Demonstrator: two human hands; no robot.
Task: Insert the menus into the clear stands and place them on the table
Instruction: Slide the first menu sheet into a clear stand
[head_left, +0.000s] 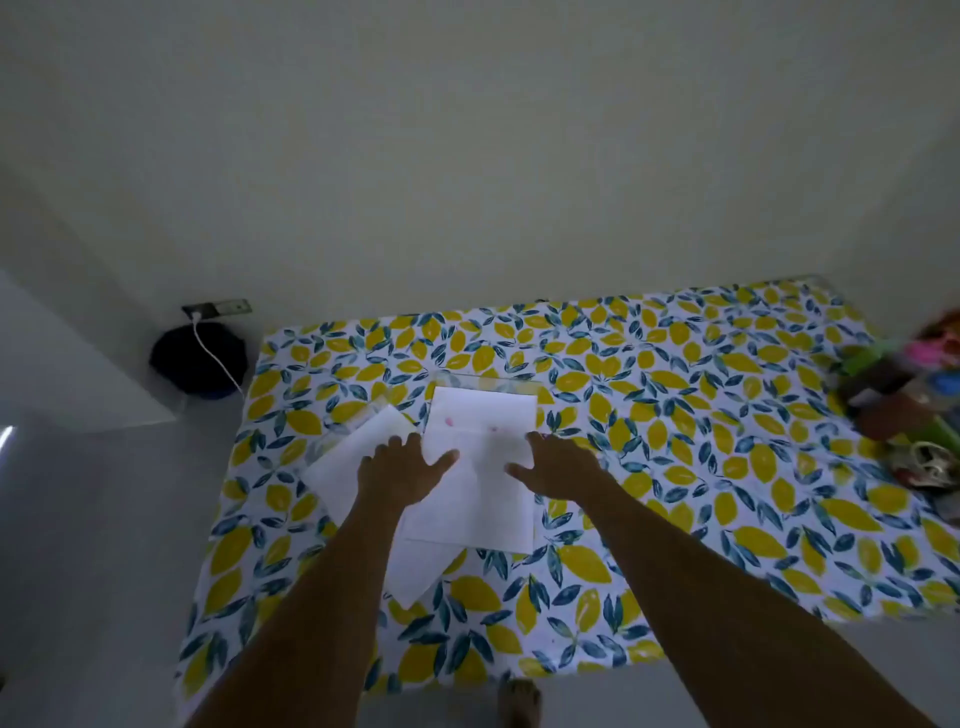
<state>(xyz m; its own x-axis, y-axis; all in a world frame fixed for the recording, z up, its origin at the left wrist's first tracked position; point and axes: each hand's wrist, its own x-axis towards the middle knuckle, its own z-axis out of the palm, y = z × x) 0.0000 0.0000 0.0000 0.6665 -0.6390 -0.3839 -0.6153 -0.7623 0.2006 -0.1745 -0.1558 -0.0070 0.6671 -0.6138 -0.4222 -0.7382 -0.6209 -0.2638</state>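
A white menu sheet (480, 467) with faint pink marks lies flat on the lemon-print table (675, 467), its far end inside or over a clear stand (488, 382) lying flat. A second white sheet (343, 467) lies tilted to its left, partly over another clear stand (358, 421). My left hand (400, 475) rests with spread fingers where the two sheets meet. My right hand (556, 467) lies on the right edge of the middle sheet, fingers apart. Neither hand grips anything.
A pile of colourful items (914, 405) sits at the table's right edge. A dark round object (200, 361) with a white cable stands on the floor by a wall socket (215, 309) to the left. A bare foot (519, 701) shows below the table's near edge.
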